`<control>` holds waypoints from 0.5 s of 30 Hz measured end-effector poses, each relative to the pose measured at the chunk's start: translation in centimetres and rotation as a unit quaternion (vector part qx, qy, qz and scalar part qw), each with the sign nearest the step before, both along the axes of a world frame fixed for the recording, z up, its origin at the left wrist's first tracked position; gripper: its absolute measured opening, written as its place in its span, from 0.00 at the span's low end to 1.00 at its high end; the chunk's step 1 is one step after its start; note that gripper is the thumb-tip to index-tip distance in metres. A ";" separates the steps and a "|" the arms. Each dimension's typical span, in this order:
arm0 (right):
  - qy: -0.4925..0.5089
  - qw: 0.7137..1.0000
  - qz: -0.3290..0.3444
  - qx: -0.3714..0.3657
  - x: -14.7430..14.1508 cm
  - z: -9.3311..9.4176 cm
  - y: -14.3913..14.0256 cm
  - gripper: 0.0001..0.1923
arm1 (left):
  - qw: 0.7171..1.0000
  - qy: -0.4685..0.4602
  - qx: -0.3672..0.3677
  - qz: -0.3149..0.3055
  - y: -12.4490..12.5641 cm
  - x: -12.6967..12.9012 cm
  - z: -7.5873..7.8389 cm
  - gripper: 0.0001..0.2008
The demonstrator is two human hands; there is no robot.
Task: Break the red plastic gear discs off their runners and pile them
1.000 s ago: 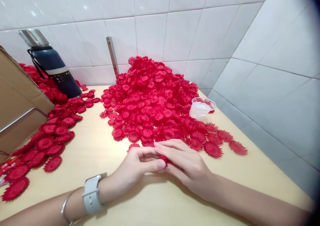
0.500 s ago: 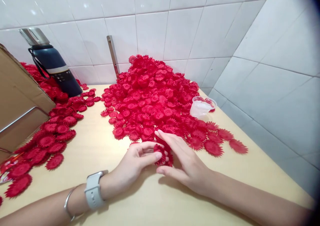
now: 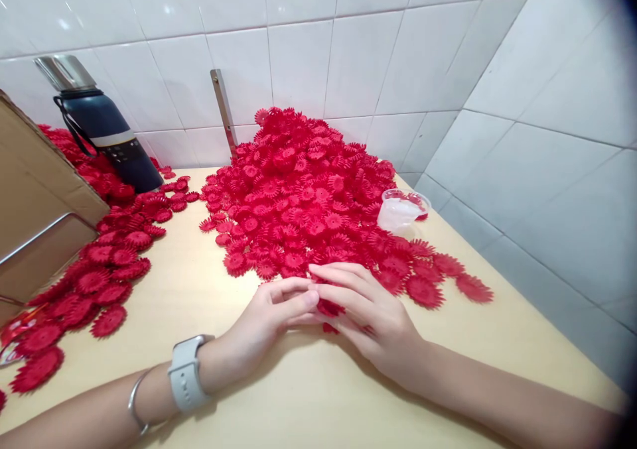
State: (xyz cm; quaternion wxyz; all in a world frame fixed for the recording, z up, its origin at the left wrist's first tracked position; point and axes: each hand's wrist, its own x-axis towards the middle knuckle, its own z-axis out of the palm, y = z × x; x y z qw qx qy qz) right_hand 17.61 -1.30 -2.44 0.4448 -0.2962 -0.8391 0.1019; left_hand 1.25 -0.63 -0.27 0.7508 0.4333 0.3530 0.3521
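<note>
Fingers of the left hand [image 3: 271, 316] and right hand [image 3: 368, 310] meet at the near edge of the big flower heap [image 3: 303, 197], both pinching 1 red flower piece [image 3: 329, 308], which sits mostly hidden between their fingertips, low over the wooden table [image 3: 318, 396].

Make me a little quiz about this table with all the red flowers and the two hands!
1. True or false: the left hand and the right hand meet over a red flower piece at the near edge of the big pile.
2. What stands at the back left of the table? A) the dark blue bottle B) a green bowl C) a white kettle
3. What clear thing sits at the right side of the big pile?

Key: 1 true; 2 A; 3 the clear plastic cup.
</note>
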 end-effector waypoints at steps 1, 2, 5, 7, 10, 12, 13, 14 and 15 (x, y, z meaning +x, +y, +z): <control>0.000 1.000 -0.001 -0.004 0.0 0.0 0.0 0.19 | 1.000 -0.002 -0.002 -0.003 0.0 0.0 0.0 0.11; 0.000 1.000 -0.007 -0.014 0.0 0.0 0.0 0.19 | 1.000 -0.001 -0.003 -0.007 0.0 -0.1 -0.1 0.11; 0.009 0.997 -0.038 -0.063 -0.2 0.0 -0.2 0.24 | 1.000 0.014 -0.006 0.003 0.1 -0.1 -0.2 0.12; 0.014 0.995 -0.054 -0.085 -0.3 0.0 -0.2 0.26 | 1.000 0.016 -0.011 0.013 0.2 -0.1 -0.3 0.14; 0.017 0.995 -0.047 -0.087 -0.3 0.1 -0.3 0.17 | 1.000 -0.007 -0.017 0.014 0.2 -0.1 -0.3 0.11; 0.035 0.994 -0.030 -0.102 -0.2 0.1 -0.2 0.15 | 0.999 -0.020 -0.024 0.012 0.2 -0.1 -0.2 0.09; 0.047 0.992 -0.019 -0.117 -0.2 0.2 -0.2 0.15 | 0.999 -0.022 -0.027 0.014 0.2 -0.1 -0.1 0.08; 0.059 0.989 -0.008 -0.134 -0.2 0.3 -0.2 0.15 | 0.999 -0.022 -0.029 0.016 0.2 -0.1 -0.1 0.07; 0.065 0.986 -0.001 -0.153 -0.2 0.3 -0.1 0.15 | 0.999 -0.022 -0.029 0.016 0.2 -0.2 -0.1 0.07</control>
